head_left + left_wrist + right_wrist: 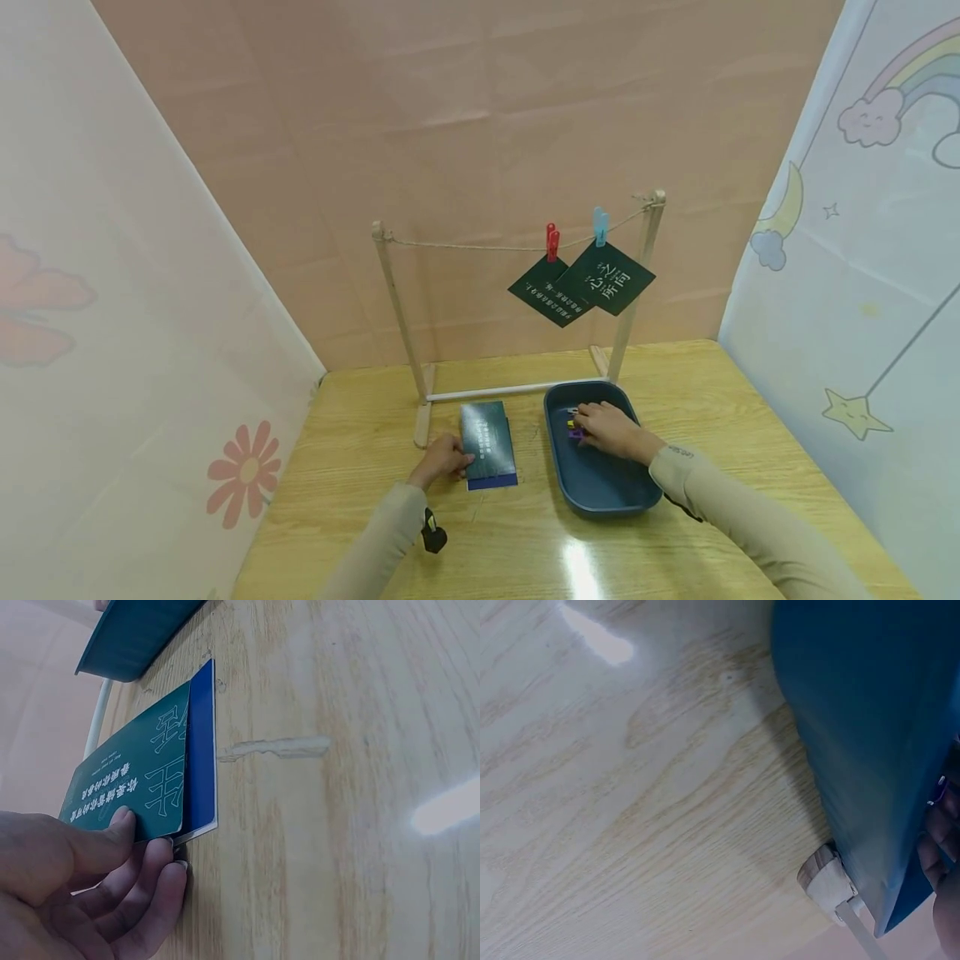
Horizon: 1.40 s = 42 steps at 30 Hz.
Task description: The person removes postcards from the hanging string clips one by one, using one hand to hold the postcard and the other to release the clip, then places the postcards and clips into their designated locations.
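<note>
A stack of dark green printed cards [487, 446] lies on the table with a blue piece under it. My left hand [444, 458] pinches the green card [135, 761] at its edge, thumb on top and fingers by the underside. Inside the dark blue plastic basin [600, 493], my right hand [611, 429] reaches down to several small clothespins [574, 429], some purple and yellow. My fingers partly cover these, and whether one is gripped is hidden. In the right wrist view only part of the right hand [949, 862] shows past the basin wall.
Behind stands a wooden frame [401, 317] with a string [465, 246] across it. Two dark green cards [607, 279] hang there from a red clothespin [552, 242] and a light blue clothespin [600, 227]. A white bar [517, 389] joins the frame's feet.
</note>
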Each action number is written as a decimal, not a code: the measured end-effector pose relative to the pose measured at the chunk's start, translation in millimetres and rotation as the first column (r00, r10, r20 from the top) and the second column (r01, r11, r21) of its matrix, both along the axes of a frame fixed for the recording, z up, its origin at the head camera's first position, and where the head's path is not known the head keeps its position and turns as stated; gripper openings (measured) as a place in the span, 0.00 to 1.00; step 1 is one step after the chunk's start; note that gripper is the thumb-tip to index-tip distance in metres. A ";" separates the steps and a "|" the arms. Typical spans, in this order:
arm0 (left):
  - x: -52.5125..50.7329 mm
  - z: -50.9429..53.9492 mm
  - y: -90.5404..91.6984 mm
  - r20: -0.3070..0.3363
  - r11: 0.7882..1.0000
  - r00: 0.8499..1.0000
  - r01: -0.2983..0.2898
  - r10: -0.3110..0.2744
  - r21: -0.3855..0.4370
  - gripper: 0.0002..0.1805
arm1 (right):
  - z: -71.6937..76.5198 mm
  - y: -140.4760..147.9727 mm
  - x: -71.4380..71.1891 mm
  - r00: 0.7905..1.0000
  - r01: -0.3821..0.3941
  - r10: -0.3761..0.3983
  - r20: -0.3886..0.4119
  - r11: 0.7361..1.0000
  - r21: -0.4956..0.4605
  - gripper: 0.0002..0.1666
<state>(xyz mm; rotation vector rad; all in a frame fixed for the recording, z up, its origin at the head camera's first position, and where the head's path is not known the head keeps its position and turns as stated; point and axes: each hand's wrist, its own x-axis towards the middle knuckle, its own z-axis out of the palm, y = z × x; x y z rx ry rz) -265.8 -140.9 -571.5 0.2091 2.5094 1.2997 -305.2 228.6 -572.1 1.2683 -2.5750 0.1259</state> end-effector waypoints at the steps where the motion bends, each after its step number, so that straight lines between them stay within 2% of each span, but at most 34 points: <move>1: 0.4 -0.1 -0.3 0.007 1.000 1.000 0.004 -0.004 -0.003 0.17 | -0.8 0.3 0.2 1.000 -0.003 0.003 0.002 1.000 -0.002 0.17; 5: 2.0 0.0 -0.4 0.040 1.000 0.999 0.016 -0.015 -0.009 0.18 | -3.2 0.9 1.3 0.999 -0.001 0.001 0.033 1.000 -0.007 0.17; 8: 2.3 0.1 -0.5 0.048 1.000 0.998 0.028 -0.029 0.009 0.16 | -5.2 0.0 1.7 0.998 0.001 -0.001 0.057 1.000 0.002 0.17; 15: 1.7 -0.1 -3.1 0.019 0.996 0.996 0.090 -0.091 0.020 0.14 | -7.8 -0.9 1.2 0.995 0.029 -0.032 0.100 0.999 0.028 0.17; 18: 1.8 -0.6 -4.0 0.027 0.994 0.994 0.105 -0.106 0.034 0.15 | -7.3 -0.6 1.6 0.995 0.031 -0.034 0.098 0.999 0.030 0.17; 24: 4.1 0.1 -3.3 0.062 0.994 0.993 0.097 -0.100 0.052 0.18 | -8.0 0.7 2.5 0.994 0.039 -0.043 0.103 0.998 0.046 0.17; 32: 3.5 0.7 -4.7 0.053 0.995 0.995 0.085 -0.088 0.056 0.08 | -8.4 2.2 0.8 0.992 0.046 -0.048 0.117 0.999 0.026 0.16; 42: 7.2 -3.4 -4.6 0.069 0.998 0.998 0.007 -0.012 0.066 0.10 | -10.7 -1.0 2.9 0.994 0.047 -0.045 0.095 0.999 -0.021 0.12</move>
